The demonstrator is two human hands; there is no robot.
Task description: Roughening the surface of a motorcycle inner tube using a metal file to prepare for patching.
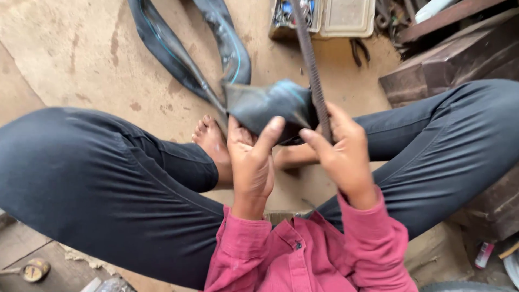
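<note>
Both your hands are clamped on the work: your left hand (pixel 250 162) has thumb and fingers pinched round a folded bit of black inner tube (pixel 270 108), and your right hand (pixel 340 154) is closed round a long ribbed metal rod (pixel 312 70) that stands nearly upright, touching the tube's right edge. That fold sits right in front of you, between your knees and just above your bare feet (pixel 212 141).

Biggest stuff first: you're sitting on the tan concrete floor (pixel 81 48) with your legs in dark trousers (pixel 97 184) spread wide to either side. The rest of the tube snakes off up and left across the floor as 2 flat black strips with a thin blue line on them. A dark wooden block (pixel 448 65) sits on the right, behind your knee. Top centre, an open toolbox (pixel 324 19) with bits of metal in it, and a pair of pliers (pixel 359 51) lying just beside it. Pink shirt cuffs (pixel 373 232) at the bottom. Tiny round yellowish thing (pixel 33 269) bottom left, can't tell what it is.
</note>
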